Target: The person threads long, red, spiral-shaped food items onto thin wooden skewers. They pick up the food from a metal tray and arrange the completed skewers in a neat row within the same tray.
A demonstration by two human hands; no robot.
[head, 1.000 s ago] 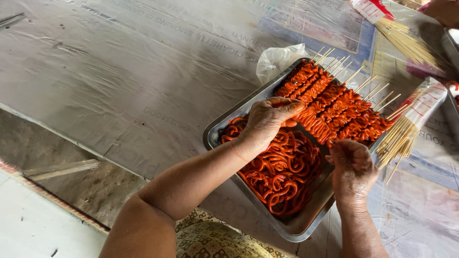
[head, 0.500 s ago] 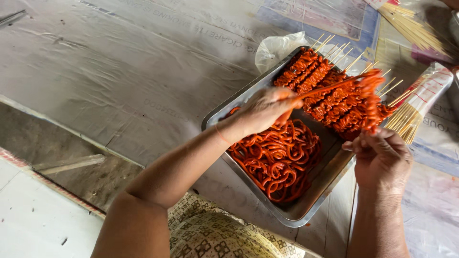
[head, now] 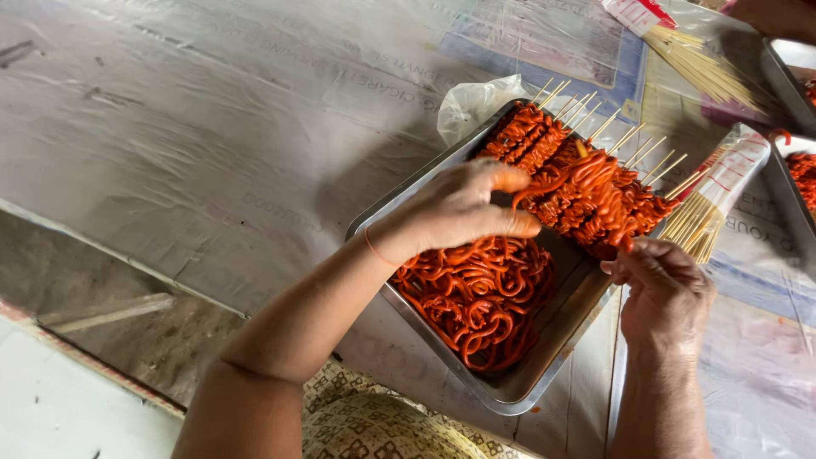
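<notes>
A metal tray (head: 510, 395) holds a heap of loose orange-red marinated strips (head: 476, 293) at its near end. Rows of the same strips threaded on bamboo skewers (head: 544, 136) fill its far end. My left hand (head: 463, 212) hovers over the tray and pinches one end of a long orange-red strip (head: 586, 178). The strip arcs over the skewered rows to my right hand (head: 663, 285), which pinches its other end at the tray's right rim. Whether a skewer is also in that hand I cannot tell.
A packet of bare bamboo skewers (head: 714, 200) lies right of the tray, and another bundle (head: 688, 59) lies farther back. A crumpled plastic bag (head: 472, 102) sits behind the tray. A second tray (head: 795, 183) and another person's hand (head: 778, 17) are at the right edge.
My left hand lifted a strip out of the heap and stretched it across the skewered rows. My right hand rose from the tray's rim and took hold of the strip's other end.
</notes>
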